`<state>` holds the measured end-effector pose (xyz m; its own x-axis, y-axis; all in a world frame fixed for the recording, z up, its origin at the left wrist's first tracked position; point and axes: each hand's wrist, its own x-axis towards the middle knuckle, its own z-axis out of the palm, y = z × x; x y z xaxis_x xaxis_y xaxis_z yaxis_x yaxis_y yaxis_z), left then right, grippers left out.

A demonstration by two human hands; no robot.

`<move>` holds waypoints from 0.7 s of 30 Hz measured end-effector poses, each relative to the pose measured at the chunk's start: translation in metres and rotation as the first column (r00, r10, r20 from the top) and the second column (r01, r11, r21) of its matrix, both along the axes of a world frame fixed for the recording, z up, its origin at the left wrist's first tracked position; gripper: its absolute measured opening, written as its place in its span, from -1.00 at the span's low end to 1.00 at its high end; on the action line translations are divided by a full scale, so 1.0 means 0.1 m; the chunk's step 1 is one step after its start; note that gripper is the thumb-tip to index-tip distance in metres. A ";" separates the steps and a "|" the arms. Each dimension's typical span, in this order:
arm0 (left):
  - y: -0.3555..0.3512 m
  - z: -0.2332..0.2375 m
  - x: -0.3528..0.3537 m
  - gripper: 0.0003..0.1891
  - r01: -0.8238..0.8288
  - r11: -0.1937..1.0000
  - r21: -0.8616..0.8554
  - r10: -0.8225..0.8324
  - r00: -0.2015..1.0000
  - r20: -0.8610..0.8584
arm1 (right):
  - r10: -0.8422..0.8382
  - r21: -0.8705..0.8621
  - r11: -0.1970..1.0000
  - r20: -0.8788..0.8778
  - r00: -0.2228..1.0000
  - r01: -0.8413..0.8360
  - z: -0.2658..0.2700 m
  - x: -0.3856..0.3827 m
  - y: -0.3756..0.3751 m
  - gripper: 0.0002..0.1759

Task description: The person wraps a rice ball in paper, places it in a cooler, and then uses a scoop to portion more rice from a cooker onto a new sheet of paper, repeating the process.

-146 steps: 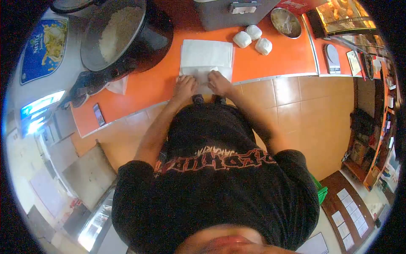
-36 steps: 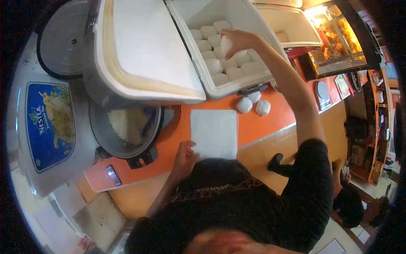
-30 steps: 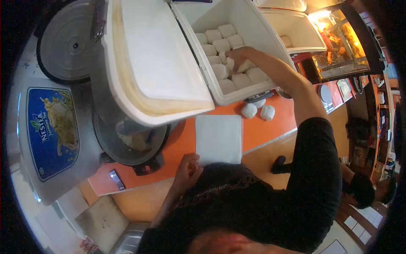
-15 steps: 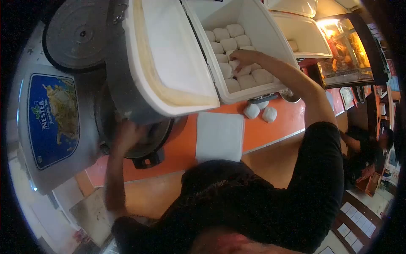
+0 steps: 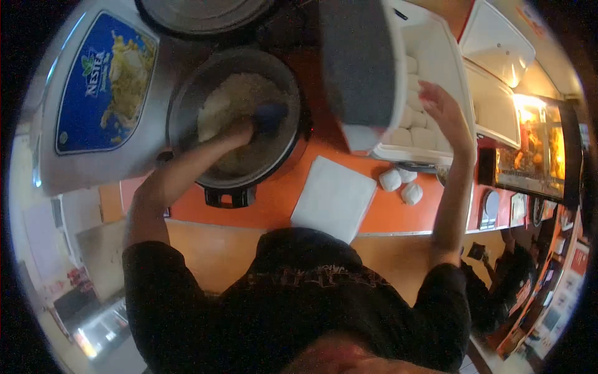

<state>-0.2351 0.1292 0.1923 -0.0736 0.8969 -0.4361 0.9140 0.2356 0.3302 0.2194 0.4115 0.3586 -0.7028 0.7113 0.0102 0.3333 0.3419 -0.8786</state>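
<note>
My left hand reaches into the black cooker pot and is closed around a blurred dark blue scoop-like tool. Pale cooked rice lies in the pot around it. Over the open white cooler box hovers my right hand, fingers apart and holding nothing. Below it, several white wrapped bundles sit in rows inside the box. The cooler's grey-backed lid stands tilted up on the box's left side, hiding some of the bundles.
A stack of white paper sheets lies on the orange counter. Three wrapped bundles rest beside the cooler. A Nestea dispenser stands left, a round pot lid behind. At right are a lit food display and another person.
My right hand has lifted off the bundles. The cooler lid has swung from lying open to tilted up. My left hand now shows inside the pot with the blue tool. The view has shifted.
</note>
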 end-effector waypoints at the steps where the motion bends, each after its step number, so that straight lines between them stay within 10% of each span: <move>1: 0.02 -0.05 -0.02 -0.54 -0.013 0.999 0.052 0.014 1.000 -0.012 | 0.035 -0.113 0.992 -0.206 0.978 -0.060 -0.02 0.13 -0.37 -0.29; 5: 0.11 0.12 0.05 -0.51 -0.178 0.974 0.142 0.196 0.973 -0.124 | 0.385 -0.329 0.517 -0.736 0.557 -0.791 -0.34 0.07 -1.37 -0.36; 9: 0.22 0.62 -0.26 -0.45 -0.012 0.957 0.291 0.067 0.981 -0.182 | 0.218 -0.554 0.743 -0.330 0.918 -0.375 -0.79 -0.69 -2.30 -0.28; 12: 0.24 0.56 -0.39 -0.50 0.168 0.894 0.415 -0.052 0.959 -0.278 | -0.085 -0.532 0.838 -0.343 0.936 -0.119 -1.18 -1.10 -2.65 -0.07; 21: 0.54 -0.37 -0.14 -0.76 -0.089 0.995 -0.040 0.097 0.927 0.362 | -0.006 -0.491 0.856 -0.327 0.945 -0.164 -1.11 -1.53 -2.81 0.29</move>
